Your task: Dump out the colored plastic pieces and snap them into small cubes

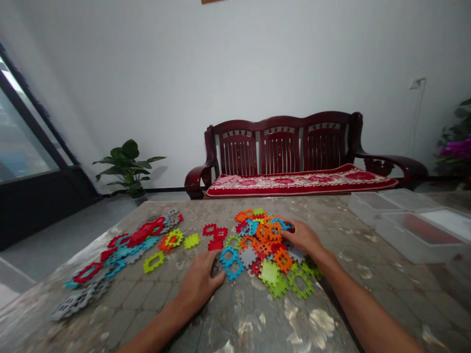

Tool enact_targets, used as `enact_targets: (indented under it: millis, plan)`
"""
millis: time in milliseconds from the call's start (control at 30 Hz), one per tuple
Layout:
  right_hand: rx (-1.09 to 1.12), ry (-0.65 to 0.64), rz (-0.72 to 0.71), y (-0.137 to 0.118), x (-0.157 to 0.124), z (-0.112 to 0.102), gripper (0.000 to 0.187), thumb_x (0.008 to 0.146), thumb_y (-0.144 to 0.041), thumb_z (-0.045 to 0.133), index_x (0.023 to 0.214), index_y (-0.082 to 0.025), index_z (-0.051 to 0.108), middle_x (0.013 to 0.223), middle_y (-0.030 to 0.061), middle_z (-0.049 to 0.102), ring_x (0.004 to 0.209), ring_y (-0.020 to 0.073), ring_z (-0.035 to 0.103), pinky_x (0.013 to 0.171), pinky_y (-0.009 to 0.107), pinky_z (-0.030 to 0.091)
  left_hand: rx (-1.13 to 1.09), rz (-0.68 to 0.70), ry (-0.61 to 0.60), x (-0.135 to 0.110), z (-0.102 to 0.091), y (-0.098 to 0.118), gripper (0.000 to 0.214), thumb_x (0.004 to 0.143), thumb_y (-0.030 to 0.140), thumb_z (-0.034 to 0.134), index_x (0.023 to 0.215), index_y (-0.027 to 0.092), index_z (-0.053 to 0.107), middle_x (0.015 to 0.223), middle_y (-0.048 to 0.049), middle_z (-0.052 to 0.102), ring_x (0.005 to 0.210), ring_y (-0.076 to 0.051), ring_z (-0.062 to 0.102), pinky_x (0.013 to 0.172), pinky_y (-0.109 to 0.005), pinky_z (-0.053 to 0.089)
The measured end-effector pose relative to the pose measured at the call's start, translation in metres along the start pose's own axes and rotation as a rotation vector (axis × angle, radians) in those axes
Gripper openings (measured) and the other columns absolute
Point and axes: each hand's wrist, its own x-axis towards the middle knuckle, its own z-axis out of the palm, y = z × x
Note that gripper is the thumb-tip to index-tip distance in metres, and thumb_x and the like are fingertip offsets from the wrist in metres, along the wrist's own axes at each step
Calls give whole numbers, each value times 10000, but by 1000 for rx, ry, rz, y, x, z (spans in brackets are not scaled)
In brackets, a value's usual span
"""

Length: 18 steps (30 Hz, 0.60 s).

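Bright interlocking plastic building tiles lie in a mixed pile [263,240] on the table. My left hand [200,277] rests at the pile's left edge, thumb and fingers apart, around a grey tile [217,267] lying on the table. Right beside its fingertips are joined blue tiles [234,269] and a red tile [216,244]. Against the pile's right side is my right hand [303,237], its fingers stretched toward the orange tiles [274,231]; part of the fingers is hidden. Green tiles [300,283] lie below that hand.
To the left spread sorted tiles: red [88,272], grey [79,300] and yellow-green [153,262]. Translucent plastic boxes [415,245] stand at the table's right. Behind the patterned tabletop [147,314] are a dark wooden bench [279,147] and a potted plant [128,166].
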Motion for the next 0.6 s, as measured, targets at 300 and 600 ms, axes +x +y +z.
enact_targets:
  millis: [300,600]
  plan:
    - [152,47,16,-10,9,1,364,723,-166,555,986,-217,801,906,33,766,847,197,686,827,312,525,-434,-88,121,52,19,55,420,805,428,635,1120,156,695,1078,-104,751,994,-240,689,908,-383,529]
    - [505,121,-68,-17,7,-14,361,790,-393,561,1000,-206,787,996,63,799,913,231,720,888,352,546,-361,93,153,101,26,72,492,997,419,375,1351,174,612,1405,-139,644,1331,-245,554,1163,-442,379]
